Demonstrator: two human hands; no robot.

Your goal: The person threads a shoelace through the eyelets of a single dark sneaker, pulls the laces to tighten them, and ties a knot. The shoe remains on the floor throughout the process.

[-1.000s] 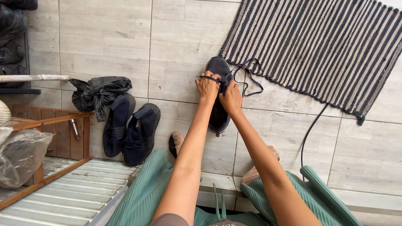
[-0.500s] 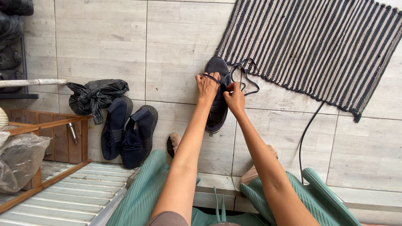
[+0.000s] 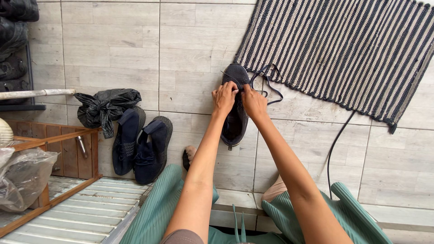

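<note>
Both hands meet over one dark navy knit sneaker (image 3: 236, 118) lying on the pale wood-look tiled floor (image 3: 113, 54), its toe just at the edge of the black-and-cream striped woven rug (image 3: 343, 49). Left hand (image 3: 224, 96) has its fingers curled and pressed together at the upper lacing, pinching a dark lace (image 3: 266, 86); right hand (image 3: 254, 101) is closed beside it on the same lacing, the two hands touching. Loose loops of lace trail from the shoe onto the rug's edge. The sneaker's opening gapes dark toward the person, and its toe shows a fine mesh weave.

At the left, a low wooden crate (image 3: 63, 149) holds a crumpled clear plastic bag (image 3: 22, 176); what is inside the bag cannot be told. A knotted black plastic bag (image 3: 106, 106) lies on the floor, touching a pair of matching navy sneakers (image 3: 142, 144). That makes three navy sneakers in all, one rug, and one thin black cable (image 3: 337, 144) running across the tiles.
</note>
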